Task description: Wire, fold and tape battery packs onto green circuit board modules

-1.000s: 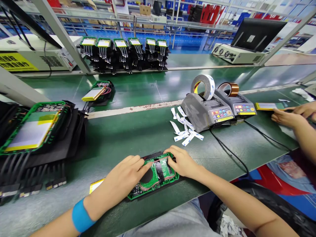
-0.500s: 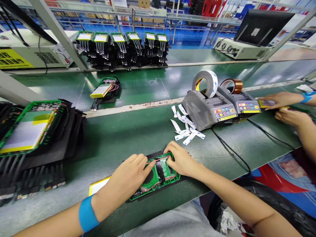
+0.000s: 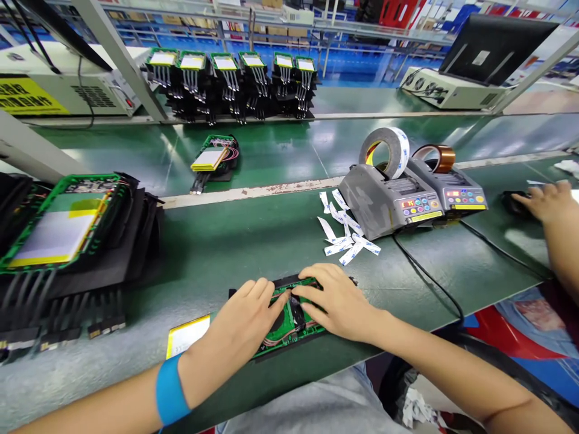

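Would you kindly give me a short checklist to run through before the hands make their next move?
1. Hands on the green circuit board: ok, left hand and right hand both touch it.
2. Board fully visible: not ok, the hands cover parts.
3. Board firmly seated: cannot tell.
4. White-and-yellow pack nearby: ok, near the blue wristband.
5. White tape strips set out: ok, loose beside the tape dispenser.
6. Co-worker's hand apart from the board: ok.

Black monitor (image 3: 497, 51) above a beige case (image 3: 452, 95)

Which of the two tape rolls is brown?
The glossy brown tape roll, on the right grey dispenser; the other, grey-and-white tape roll sits on the left dispenser.
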Tool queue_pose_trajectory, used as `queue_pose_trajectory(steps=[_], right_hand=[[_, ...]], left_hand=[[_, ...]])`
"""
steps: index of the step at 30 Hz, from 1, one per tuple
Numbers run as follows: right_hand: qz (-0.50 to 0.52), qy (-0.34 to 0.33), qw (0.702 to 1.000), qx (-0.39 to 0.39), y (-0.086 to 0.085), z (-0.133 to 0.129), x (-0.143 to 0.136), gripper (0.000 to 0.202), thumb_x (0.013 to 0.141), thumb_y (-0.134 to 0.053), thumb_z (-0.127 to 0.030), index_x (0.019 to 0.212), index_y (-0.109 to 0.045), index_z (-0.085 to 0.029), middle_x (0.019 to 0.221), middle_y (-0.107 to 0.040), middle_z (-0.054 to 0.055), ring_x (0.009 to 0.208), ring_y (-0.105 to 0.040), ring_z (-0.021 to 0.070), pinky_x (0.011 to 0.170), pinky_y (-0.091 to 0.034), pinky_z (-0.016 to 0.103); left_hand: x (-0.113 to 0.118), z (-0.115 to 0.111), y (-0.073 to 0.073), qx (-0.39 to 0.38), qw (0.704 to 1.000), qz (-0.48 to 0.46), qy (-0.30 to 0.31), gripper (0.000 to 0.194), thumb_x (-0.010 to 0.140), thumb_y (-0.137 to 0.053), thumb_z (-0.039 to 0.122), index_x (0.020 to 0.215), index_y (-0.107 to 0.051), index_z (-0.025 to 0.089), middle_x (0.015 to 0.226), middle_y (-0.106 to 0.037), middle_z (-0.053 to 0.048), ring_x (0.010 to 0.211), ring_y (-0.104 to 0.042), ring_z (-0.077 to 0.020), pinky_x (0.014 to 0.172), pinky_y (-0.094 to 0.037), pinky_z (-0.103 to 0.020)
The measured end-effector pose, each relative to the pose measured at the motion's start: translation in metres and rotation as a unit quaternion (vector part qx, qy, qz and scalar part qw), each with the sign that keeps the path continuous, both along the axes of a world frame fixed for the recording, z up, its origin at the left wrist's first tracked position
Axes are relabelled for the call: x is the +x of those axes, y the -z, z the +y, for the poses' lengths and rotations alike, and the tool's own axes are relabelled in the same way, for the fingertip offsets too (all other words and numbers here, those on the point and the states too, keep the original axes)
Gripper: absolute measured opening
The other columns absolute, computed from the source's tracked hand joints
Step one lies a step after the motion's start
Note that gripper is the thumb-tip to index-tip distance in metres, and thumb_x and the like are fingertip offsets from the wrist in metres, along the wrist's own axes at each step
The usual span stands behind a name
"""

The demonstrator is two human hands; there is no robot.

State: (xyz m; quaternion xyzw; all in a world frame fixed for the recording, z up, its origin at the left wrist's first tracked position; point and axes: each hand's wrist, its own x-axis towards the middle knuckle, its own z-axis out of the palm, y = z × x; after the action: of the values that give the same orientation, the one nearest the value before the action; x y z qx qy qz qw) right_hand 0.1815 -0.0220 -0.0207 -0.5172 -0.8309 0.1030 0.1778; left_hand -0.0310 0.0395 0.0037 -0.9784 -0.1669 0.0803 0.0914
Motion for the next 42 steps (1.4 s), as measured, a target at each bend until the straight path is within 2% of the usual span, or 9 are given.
queue_pose_trajectory(steps=[7, 13, 19, 23, 29, 33, 38, 40, 42], right_hand=[[-0.079, -0.059, 0.995, -0.018, -0.001, -0.001, 0.011, 0.05, 0.09, -0.042, -0.057, 0.128, -0.053, -0.025, 0.139, -0.047, 0.007, 0.118, -0.041, 0.0276, 0.103, -0.031, 0.049], [-0.093, -0.08, 0.991, -0.06, 0.002, 0.006, 0.023, 0.049, 0.092, -0.037, -0.057, 0.134, -0.047, -0.033, 0.145, -0.042, 0.004, 0.125, -0.039, 0.0284, 0.106, -0.025, 0.054], [-0.099, -0.074, 0.989, -0.08, -0.001, 0.007, 0.024, 0.047, 0.093, -0.036, -0.056, 0.134, -0.046, -0.035, 0.147, -0.04, 0.005, 0.124, -0.042, 0.0291, 0.105, -0.025, 0.055], [-0.108, -0.085, 0.988, -0.069, -0.007, 0.005, 0.019, 0.052, 0.092, -0.036, -0.059, 0.133, -0.047, -0.029, 0.142, -0.046, 0.008, 0.122, -0.043, 0.0297, 0.104, -0.026, 0.055], [-0.131, -0.089, 0.987, -0.034, -0.009, 0.003, 0.01, 0.058, 0.091, -0.034, -0.062, 0.129, -0.051, -0.021, 0.131, -0.053, 0.011, 0.11, -0.049, 0.0293, 0.101, -0.029, 0.051], [-0.134, -0.084, 0.987, -0.031, -0.008, 0.005, 0.006, 0.063, 0.087, -0.032, -0.068, 0.123, -0.054, -0.021, 0.123, -0.056, 0.011, 0.098, -0.049, 0.0268, 0.093, -0.034, 0.046], [-0.132, -0.065, 0.988, -0.044, -0.008, 0.006, -0.001, 0.067, 0.083, -0.032, -0.074, 0.117, -0.056, -0.022, 0.113, -0.058, 0.01, 0.092, -0.048, 0.0252, 0.087, -0.034, 0.044], [-0.128, -0.059, 0.989, -0.047, -0.007, 0.005, -0.002, 0.066, 0.083, -0.032, -0.074, 0.117, -0.056, -0.023, 0.112, -0.058, 0.009, 0.092, -0.047, 0.0251, 0.087, -0.033, 0.044], [-0.118, -0.056, 0.99, -0.049, -0.005, 0.004, -0.002, 0.064, 0.083, -0.033, -0.073, 0.118, -0.055, -0.024, 0.114, -0.057, 0.009, 0.093, -0.047, 0.025, 0.088, -0.031, 0.044]], left_hand=[[-0.003, -0.005, 0.006, -0.009, 1.0, -0.016, -0.014, 0.045, 0.083, -0.036, 0.004, 0.124, -0.053, 0.015, 0.082, -0.051, -0.006, 0.075, -0.047, -0.0235, 0.062, -0.035, -0.036], [-0.008, -0.009, 0.006, -0.025, 0.999, -0.005, -0.024, 0.04, 0.084, -0.037, 0.004, 0.12, -0.055, 0.01, 0.087, -0.055, -0.008, 0.079, -0.049, -0.0232, 0.068, -0.038, -0.037], [-0.01, -0.019, 0.007, 0.045, 0.997, 0.043, -0.039, 0.037, 0.082, -0.036, 0.004, 0.11, -0.06, 0.008, 0.083, -0.052, -0.01, 0.075, -0.047, -0.0254, 0.065, -0.039, -0.04], [-0.013, -0.027, 0.013, 0.077, 0.996, 0.022, -0.042, 0.047, 0.08, -0.038, 0.003, 0.125, -0.051, 0.001, 0.095, -0.052, -0.016, 0.086, -0.048, -0.0295, 0.071, -0.042, -0.043], [-0.023, -0.02, 0.006, -0.097, 0.982, -0.079, -0.142, 0.04, 0.087, -0.037, 0.006, 0.12, -0.055, 0.018, 0.103, -0.052, -0.01, 0.087, -0.05, -0.024, 0.074, -0.048, -0.041], [-0.042, -0.018, 0.003, -0.2, 0.948, -0.179, -0.171, 0.044, 0.091, -0.043, 0.022, 0.135, -0.041, 0.031, 0.121, -0.048, -0.007, 0.107, -0.049, -0.024, 0.09, -0.048, -0.043], [-0.081, -0.023, 0.012, -0.213, 0.92, -0.189, -0.271, 0.08, 0.079, -0.063, 0.043, 0.145, -0.019, 0.035, 0.139, -0.038, -0.007, 0.123, -0.043, -0.0313, 0.098, -0.045, -0.05], [-0.099, -0.022, 0.02, -0.209, 0.916, -0.158, -0.304, 0.094, 0.071, -0.071, 0.041, 0.147, -0.015, 0.036, 0.138, -0.038, -0.008, 0.122, -0.045, -0.0337, 0.097, -0.046, -0.053], [-0.116, -0.02, 0.028, -0.212, 0.913, -0.139, -0.319, 0.093, 0.071, -0.069, 0.033, 0.146, -0.015, 0.036, 0.131, -0.043, -0.008, 0.116, -0.05, -0.031, 0.096, -0.047, -0.05]])
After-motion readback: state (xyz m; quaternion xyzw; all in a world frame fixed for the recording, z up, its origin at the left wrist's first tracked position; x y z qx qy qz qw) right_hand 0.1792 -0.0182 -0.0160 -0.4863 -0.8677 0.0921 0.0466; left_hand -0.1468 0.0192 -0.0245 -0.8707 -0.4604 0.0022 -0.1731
